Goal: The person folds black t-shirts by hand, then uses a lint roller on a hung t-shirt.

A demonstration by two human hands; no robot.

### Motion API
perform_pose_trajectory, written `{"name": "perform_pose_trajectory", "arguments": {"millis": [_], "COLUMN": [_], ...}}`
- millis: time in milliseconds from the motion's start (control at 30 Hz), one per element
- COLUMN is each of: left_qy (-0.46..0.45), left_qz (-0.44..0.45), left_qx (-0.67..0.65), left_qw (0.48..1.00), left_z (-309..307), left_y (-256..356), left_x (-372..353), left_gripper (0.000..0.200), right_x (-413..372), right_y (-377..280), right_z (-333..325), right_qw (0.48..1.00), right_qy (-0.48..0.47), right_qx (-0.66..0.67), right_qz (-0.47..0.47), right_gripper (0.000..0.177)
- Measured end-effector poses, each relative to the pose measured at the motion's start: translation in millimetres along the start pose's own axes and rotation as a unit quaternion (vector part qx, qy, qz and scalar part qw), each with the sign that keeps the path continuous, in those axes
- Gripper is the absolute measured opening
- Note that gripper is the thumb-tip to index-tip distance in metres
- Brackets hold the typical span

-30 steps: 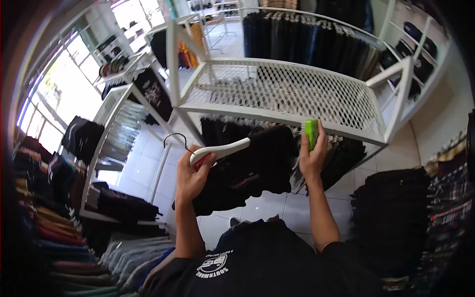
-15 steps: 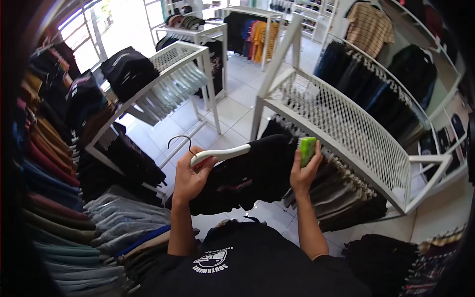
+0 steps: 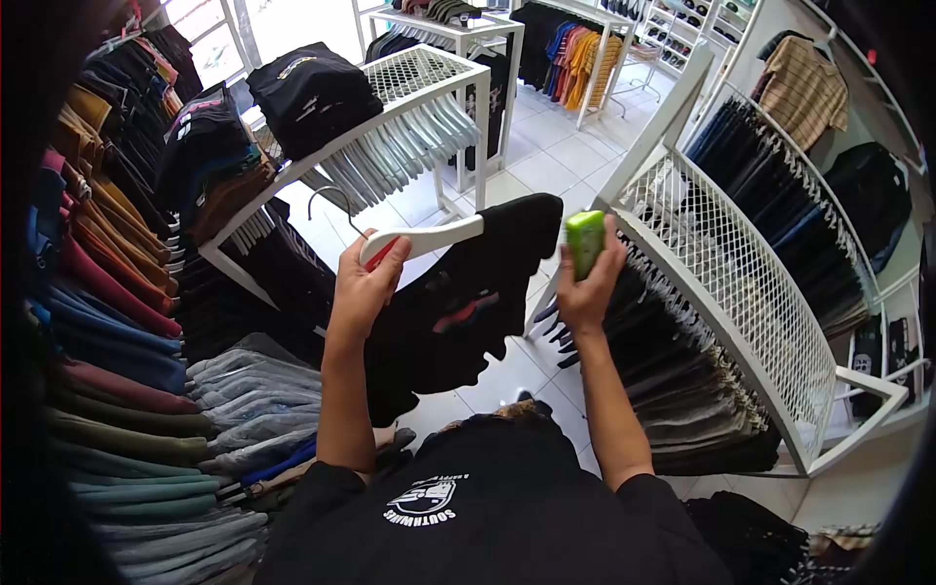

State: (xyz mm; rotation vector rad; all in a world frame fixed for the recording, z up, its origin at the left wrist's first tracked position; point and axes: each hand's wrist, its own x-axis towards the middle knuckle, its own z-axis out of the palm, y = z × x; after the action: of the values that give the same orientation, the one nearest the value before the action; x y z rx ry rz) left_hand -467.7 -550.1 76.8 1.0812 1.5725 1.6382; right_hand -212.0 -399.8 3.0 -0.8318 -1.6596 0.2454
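Note:
My left hand [image 3: 363,291] is closed around the neck of a white hanger [image 3: 444,236], just below its metal hook. A black T-shirt [image 3: 458,341] with a small coloured print on its front hangs from it, tilted, one shoulder raised toward the right. In my right hand [image 3: 591,292] is a bright green brush [image 3: 585,239], held upright between thumb and fingers. The brush is a little right of the shirt's shoulder, apart from it; its bristles are hard to make out now.
A white mesh-topped rack [image 3: 721,253] with dark garments stands at right. To the left, another white rack [image 3: 483,117] carries hangers and folded black shirts [image 3: 312,97]. Plastic-covered clothes [image 3: 258,400] and a row of coloured garments [image 3: 117,263] line the left side. White tiles [image 3: 546,175] cover the floor.
Both hands have risen, and the shirt hangs higher with more of its front showing. The green brush has turned and shifted slightly left. The camera view has shifted too.

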Motion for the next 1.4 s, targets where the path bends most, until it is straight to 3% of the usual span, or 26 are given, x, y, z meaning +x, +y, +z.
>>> {"name": "perform_pose_trajectory", "arguments": {"millis": [100,200,233,300,367,400,467,567,633,667,700,767,833,900,967,1067,1100,1167,1300,1400], "left_qy": [-0.011,0.002,0.007,0.024,0.067,0.075,0.102,0.091,0.077,0.083,0.088,0.098,0.107,0.096,0.091,0.075,0.065,0.07,0.072,0.028], "left_qz": [-0.002,-0.004,0.0,0.01,-0.007,-0.01,0.066,0.053,0.085,0.091,0.097,0.084,0.075,0.067,0.06,0.126,0.205,0.189,0.196,0.208], "left_qx": [-0.003,-0.001,-0.009,-0.007,0.04,0.043,0.097,0.115,0.122,0.126,0.129,0.149,0.166,0.16,0.169,0.216,0.242,0.27,0.273,0.294], "left_qw": [1.0,1.0,1.0,1.0,0.997,0.996,0.988,0.988,0.986,0.984,0.983,0.98,0.977,0.98,0.98,0.965,0.946,0.942,0.939,0.933], "left_z": [2.2,7.1,5.5,-2.1,-7.1,-8.0,-4.7,2.1,8.4,11.5,14.2,18.8,25.5,33.0,42.6,51.1,49.9,48.9,42.4,30.9], "left_y": [-1.2,1.7,1.7,-2.1,-0.9,-5.7,-17.0,-17.2,-17.8,-17.0,-16.4,-15.9,-22.3,-29.7,-28.2,-24.2,-28.4,-32.9,-51.9,-64.9], "left_x": [18.1,30.7,36.8,53.0,67.0,75.8,97.7,135.7,166.8,182.6,199.2,231.7,261.8,285.9,301.9,329.1,340.2,354.6,386.1,407.1], "left_gripper": [0.029,0.026,0.024,0.025,0.024,0.024,0.022,0.021,0.021,0.021,0.021,0.021,0.021,0.021,0.018,0.03,0.027,0.026,0.038,0.049], "right_x": [8.8,24.1,32.7,55.0,69.7,78.6,100.2,122.4,138.8,152.6,166.5,187.7,214.1,239.4,258.3,275.3,280.7,287.7,317.9,339.7], "right_y": [-31.6,-6.6,11.4,47.1,85.6,85.3,55.8,27.3,36.3,52.7,76.5,131.0,163.9,159.3,134.2,123.8,121.2,141.1,210.1,199.4], "right_z": [27.3,64.3,77.0,103.3,125.4,129.3,136.5,164.3,191.1,205.5,223.6,252.4,259.1,258.2,256.0,270.4,273.7,288.4,311.8,310.7], "right_qw": [0.991,0.98,0.983,0.999,0.992,0.994,0.998,0.989,0.981,0.986,0.986,0.994,0.992,0.995,0.987,0.973,0.966,0.966,0.985,0.991], "right_qy": [-0.044,-0.063,-0.029,0.018,0.056,0.054,0.02,-0.059,-0.11,-0.083,-0.083,-0.023,-0.015,-0.005,-0.08,-0.158,-0.188,-0.198,-0.132,-0.107], "right_qx": [0.032,0.031,-0.009,-0.033,-0.046,-0.023,0.042,0.121,0.134,0.097,0.099,0.014,-0.009,0.011,0.129,0.162,0.167,0.16,-0.104,-0.052], "right_qz": [-0.121,-0.187,-0.183,-0.003,0.103,0.088,0.046,-0.055,-0.082,-0.105,-0.105,0.102,0.126,0.103,0.058,-0.044,-0.059,-0.044,0.048,0.062], "right_gripper": [0.075,0.077,0.074,0.069,0.066,0.066,0.065,0.073,0.075,0.071,0.071,0.067,0.065,0.064,0.063,0.064,0.064,0.062,0.054,0.054]}}
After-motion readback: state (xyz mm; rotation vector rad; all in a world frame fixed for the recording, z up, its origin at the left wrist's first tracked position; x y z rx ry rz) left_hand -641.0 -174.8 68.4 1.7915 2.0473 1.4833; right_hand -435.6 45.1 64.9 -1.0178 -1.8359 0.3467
